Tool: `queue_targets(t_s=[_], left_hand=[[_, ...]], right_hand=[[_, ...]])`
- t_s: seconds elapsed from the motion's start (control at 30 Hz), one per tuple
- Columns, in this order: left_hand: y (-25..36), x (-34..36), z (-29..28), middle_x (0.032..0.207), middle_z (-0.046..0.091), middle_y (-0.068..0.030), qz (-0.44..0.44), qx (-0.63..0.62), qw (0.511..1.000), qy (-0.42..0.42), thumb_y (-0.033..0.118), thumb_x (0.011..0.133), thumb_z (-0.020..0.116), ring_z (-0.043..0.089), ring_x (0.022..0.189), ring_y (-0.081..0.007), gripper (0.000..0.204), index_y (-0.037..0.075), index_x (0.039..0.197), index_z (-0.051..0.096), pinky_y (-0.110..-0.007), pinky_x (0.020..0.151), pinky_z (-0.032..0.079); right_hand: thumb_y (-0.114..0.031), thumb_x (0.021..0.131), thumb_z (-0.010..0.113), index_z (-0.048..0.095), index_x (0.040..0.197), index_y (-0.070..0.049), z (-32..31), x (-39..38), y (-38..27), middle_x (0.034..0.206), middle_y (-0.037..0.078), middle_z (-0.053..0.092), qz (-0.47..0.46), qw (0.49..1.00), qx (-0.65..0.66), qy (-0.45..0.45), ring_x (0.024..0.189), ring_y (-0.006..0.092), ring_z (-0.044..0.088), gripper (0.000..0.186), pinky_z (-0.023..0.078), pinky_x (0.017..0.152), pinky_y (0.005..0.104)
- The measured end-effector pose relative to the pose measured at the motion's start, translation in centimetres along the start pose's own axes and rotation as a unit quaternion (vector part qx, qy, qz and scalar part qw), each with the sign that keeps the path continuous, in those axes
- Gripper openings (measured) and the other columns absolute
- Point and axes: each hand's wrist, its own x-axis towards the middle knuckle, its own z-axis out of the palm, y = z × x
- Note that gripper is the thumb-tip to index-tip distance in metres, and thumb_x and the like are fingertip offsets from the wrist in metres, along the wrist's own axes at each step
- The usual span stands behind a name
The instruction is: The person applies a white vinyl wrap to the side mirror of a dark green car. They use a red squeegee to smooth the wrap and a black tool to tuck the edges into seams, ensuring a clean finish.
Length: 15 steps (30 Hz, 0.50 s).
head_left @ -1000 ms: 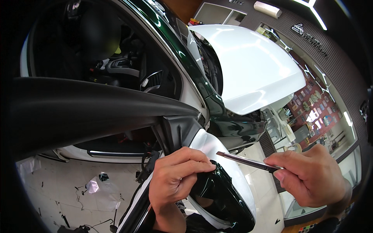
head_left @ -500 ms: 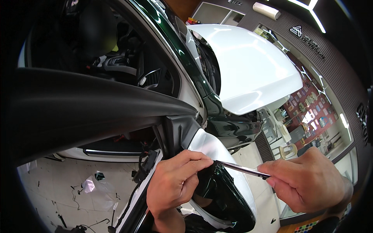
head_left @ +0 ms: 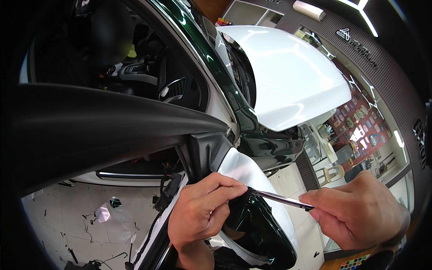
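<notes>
My right hand grips a slim silver cutter knife between thumb and fingers, its far end pointing left. At that end, my left hand is closed in a pinch; what lies between its fingertips is hidden. Both hands are over the car's side mirror, whose housing shows glossy dark green on the near side and white along the far side. The left wrist passes over the edge of the open door. The knife's tip meets the left fingertips at the mirror's upper corner.
A black window frame crosses the left side. Beyond it stands the dark green car body with its white hood raised. Film scraps litter the tiled floor. Chairs stand by the glass wall at right.
Hardly anything differs. My right hand and the knife's near end have dipped very slightly, while my left hand keeps its pinch at the same corner.
</notes>
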Motion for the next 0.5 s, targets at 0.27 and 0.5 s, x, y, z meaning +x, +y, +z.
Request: queue_targets(t_s=[0.27, 0.5], left_hand=[[0.22, -0.05, -0.14, 0.098, 0.068, -0.0129, 0.001, 0.002, 1.000, -0.001, -0.017, 0.070, 0.056, 0.068, 0.075, -0.0224, 0.039, -0.002, 0.103, 0.070, -0.026, 0.062, 0.052], [0.12, 0.01, 0.03, 0.097, 0.069, -0.0131, -0.004, -0.003, 1.000, 0.009, -0.017, 0.069, 0.056, 0.067, 0.071, -0.0203, 0.039, -0.002, 0.101, 0.072, -0.025, 0.060, 0.051]], right_hand=[[-0.002, 0.081, 0.066, 0.070, 0.092, 0.006, -0.25, -0.17, -0.41, 0.061, 0.013, 0.065, 0.008, 1.000, -0.003, -0.022, 0.043, 0.0254, 0.061, 0.014, 0.045, 0.040, 0.0323], [-0.005, 0.083, 0.066, 0.070, 0.093, 0.004, 0.38, -0.89, -0.49, 0.062, 0.012, 0.065, 0.011, 1.000, -0.001, -0.022, 0.043, 0.0263, 0.060, 0.014, 0.049, 0.042, 0.0343]])
